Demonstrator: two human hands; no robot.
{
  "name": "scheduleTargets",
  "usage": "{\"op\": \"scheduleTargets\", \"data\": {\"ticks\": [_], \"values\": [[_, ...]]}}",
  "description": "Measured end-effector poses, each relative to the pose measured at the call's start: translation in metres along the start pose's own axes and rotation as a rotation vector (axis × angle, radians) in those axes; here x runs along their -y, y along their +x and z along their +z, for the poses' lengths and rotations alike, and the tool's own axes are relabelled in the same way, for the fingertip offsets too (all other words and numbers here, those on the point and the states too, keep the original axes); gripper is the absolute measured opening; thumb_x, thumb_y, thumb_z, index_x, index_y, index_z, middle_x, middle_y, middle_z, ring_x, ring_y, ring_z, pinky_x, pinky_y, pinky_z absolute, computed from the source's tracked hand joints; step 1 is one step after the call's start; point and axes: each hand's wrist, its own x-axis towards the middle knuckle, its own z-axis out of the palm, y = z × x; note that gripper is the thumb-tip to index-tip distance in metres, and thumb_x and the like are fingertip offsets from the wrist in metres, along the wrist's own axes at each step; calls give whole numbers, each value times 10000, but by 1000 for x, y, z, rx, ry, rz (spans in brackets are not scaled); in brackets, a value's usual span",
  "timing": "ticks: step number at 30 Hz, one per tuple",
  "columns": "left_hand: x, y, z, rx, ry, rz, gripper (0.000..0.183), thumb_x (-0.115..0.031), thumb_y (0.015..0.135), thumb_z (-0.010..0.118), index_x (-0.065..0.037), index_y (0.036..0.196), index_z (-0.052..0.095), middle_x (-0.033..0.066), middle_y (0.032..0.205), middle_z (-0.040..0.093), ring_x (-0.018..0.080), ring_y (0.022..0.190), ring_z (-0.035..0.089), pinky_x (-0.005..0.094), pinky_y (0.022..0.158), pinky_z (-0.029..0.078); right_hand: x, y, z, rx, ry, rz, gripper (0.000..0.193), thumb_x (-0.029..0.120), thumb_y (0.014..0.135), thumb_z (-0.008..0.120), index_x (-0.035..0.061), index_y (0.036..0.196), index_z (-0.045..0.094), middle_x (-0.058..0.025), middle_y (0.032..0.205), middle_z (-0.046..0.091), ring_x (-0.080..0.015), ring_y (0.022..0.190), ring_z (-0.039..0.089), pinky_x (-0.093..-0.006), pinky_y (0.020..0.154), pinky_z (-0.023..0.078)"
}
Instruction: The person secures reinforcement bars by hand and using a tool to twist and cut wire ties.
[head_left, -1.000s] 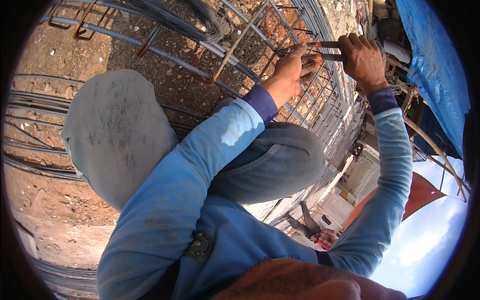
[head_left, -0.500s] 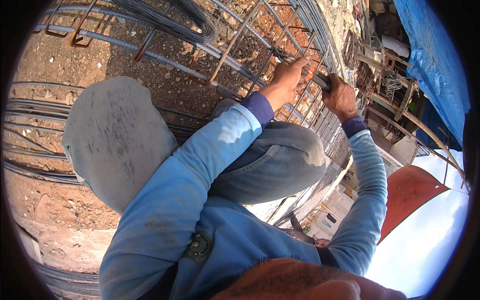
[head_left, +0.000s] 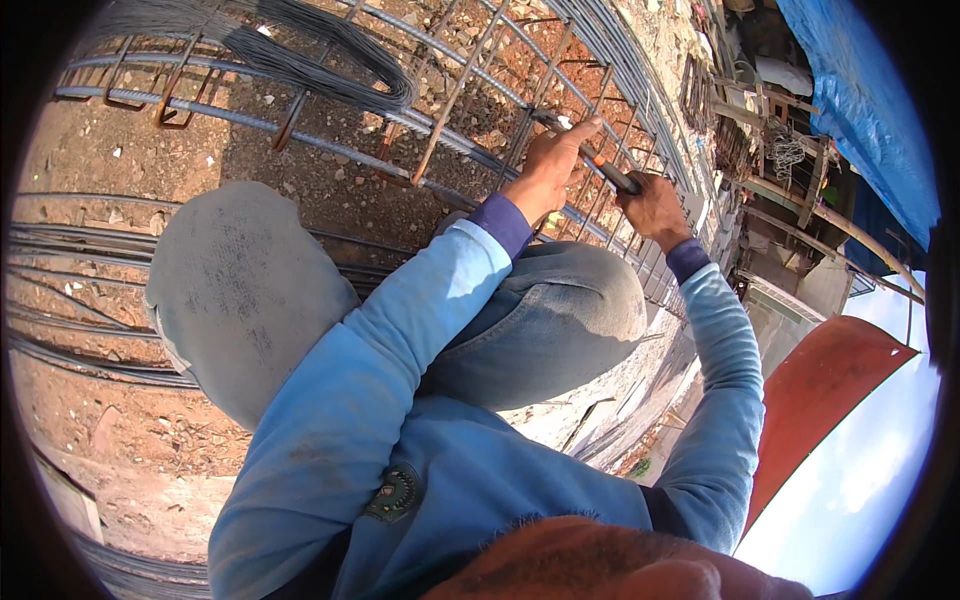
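Both of my hands are at a pair of pincers (head_left: 608, 171) with dark handles and an orange band. My right hand (head_left: 656, 212) wraps round the handle end. Toward the jaws, my left hand (head_left: 550, 168) is closed at the front part of the tool, its fingers partly hidden. The jaws (head_left: 546, 119) lie among the bars of a steel rebar cage (head_left: 470, 150); whether they grip wire there is too small to tell. On the cage, left of my hands, rests a bent bundle of thin grey tie wire (head_left: 335, 55).
My bent knees (head_left: 245, 290) are close under my arms. Long loose bars (head_left: 75, 235) lie on the rubble-strewn ground at left. Rusty stirrups (head_left: 175, 115) hang off the cage. Wooden poles (head_left: 820, 230), a blue tarp (head_left: 860, 100) and a red sheet (head_left: 825, 390) stand at right.
The pincers and both hands have shifted slightly left, with the right hand moving a little lower. The view has tilted slightly. Both hands stay at the tool.
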Motion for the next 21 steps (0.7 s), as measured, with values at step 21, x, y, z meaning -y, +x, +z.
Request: {"op": "scheduleTargets", "data": {"ticks": [21], "values": [[3, 18, 30, 169, -739, 187, 415, -465, 879, 617, -57, 908, 542, 74, 978, 600, 234, 990, 582, 461, 840, 510, 62, -27, -19, -282, -393, 44, 230, 144, 763, 616, -12, 922, 558, -162, 815, 612, -312, 731, 664, -389, 606, 546]]}}
